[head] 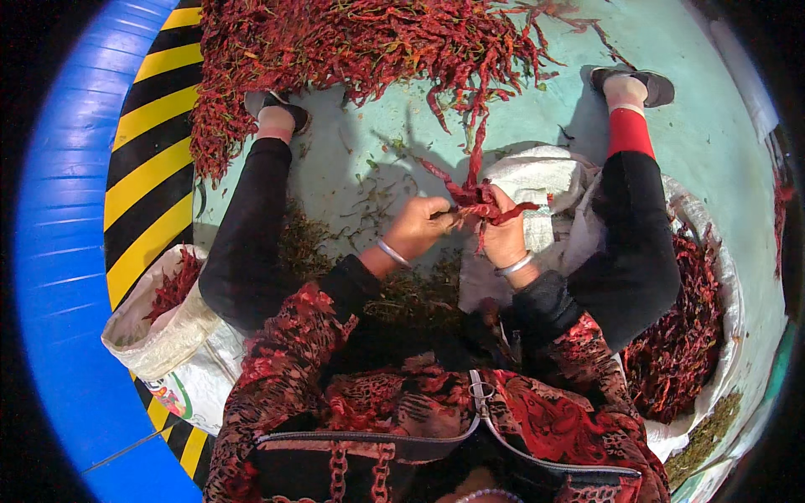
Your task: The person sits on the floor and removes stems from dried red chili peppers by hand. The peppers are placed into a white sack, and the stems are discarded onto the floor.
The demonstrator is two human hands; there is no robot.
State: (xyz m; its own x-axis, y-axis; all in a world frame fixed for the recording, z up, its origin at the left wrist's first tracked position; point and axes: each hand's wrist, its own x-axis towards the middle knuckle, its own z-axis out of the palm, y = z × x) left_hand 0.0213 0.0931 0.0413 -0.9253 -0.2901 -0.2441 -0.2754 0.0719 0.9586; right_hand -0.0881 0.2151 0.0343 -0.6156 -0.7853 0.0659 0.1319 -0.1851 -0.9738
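Observation:
Several wrinkled dried red chili peppers (481, 204) are bunched between my two hands, above the floor between my legs. My right hand (505, 236) holds the bunch from the right side, the peppers sticking out past its fingers. At the left end of the bunch, my left hand (418, 226) has thumb and fingers pinched together, apparently on a stem; the fingertips hide the exact spot. A large heap of red chili peppers (352, 44) spreads over the floor beyond my hands. Each wrist wears a silver-coloured bangle.
A white woven sack (170, 352) with red peppers stands at the left. Another open sack (732, 314) full of peppers is at the right. A white woven sack (534, 166) lies between my legs, near plant debris (412, 295). Black-and-yellow striping (151, 170) borders a blue surface (56, 207).

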